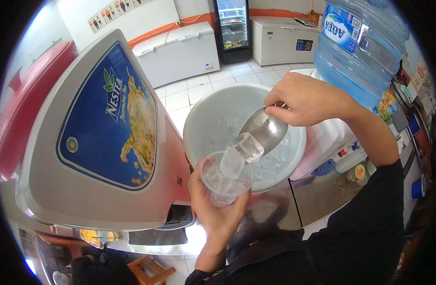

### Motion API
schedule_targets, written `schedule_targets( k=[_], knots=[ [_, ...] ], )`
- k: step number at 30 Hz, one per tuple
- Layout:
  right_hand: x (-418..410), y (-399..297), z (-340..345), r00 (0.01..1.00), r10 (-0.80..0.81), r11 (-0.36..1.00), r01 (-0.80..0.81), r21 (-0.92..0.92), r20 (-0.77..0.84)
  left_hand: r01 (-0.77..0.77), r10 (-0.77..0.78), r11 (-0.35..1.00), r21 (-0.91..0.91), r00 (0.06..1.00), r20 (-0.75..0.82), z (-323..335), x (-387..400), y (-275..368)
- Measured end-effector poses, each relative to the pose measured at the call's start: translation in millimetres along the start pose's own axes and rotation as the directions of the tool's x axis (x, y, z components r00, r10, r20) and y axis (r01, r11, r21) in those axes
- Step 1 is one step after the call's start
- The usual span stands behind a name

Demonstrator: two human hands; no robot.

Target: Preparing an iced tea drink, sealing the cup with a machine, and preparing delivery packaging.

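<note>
My left hand grips a clear plastic cup holding several pieces of ice. In my right hand is a metal ice scoop, held by its handle and tilted down towards the cup. A large ice cube sits at the scoop's lip, against a frosted ice piece at the cup's mouth. Beneath both hands stands a big whitish round tub with ice cubes inside. The cup is over the tub's near left rim.
A Nestea drink dispenser stands close on the left. To the right are a water dispenser and its Aqua bottle. Chest freezers and a glass-door fridge line the back. An orange stool is at lower left, near a person in dark clothing.
</note>
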State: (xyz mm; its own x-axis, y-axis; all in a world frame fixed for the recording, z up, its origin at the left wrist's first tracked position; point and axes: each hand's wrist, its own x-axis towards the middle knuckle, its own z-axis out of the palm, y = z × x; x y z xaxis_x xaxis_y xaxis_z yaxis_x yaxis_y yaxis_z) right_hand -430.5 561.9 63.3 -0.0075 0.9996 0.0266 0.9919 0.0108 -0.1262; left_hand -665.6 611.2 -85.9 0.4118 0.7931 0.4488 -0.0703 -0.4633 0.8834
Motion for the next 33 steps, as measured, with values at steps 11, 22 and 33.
schedule_targets(
  k=[11, 22, 33],
  knots=[
    [19.0, 24.4, -12.6, 0.999, -0.025, 0.997, 0.022, 0.077, 0.038, -0.068, 0.073, 0.995, -0.075, 0.995, 0.064, 10.0, 30.3, 1.2],
    [14.8, 59.0, 61.7, 0.969, 0.187, 0.901, -0.235, 0.366, 0.163, 0.024, -0.025, 1.0, -0.011, 0.985, -0.171, -27.1, 22.3, -10.1],
    [33.0, 39.9, 92.3, 0.944, 0.197, 0.882, -0.052, -0.469, 0.265, -0.014, 0.048, 0.993, 0.12, 0.957, -0.284, -45.1, 0.0, 1.4]
  ],
)
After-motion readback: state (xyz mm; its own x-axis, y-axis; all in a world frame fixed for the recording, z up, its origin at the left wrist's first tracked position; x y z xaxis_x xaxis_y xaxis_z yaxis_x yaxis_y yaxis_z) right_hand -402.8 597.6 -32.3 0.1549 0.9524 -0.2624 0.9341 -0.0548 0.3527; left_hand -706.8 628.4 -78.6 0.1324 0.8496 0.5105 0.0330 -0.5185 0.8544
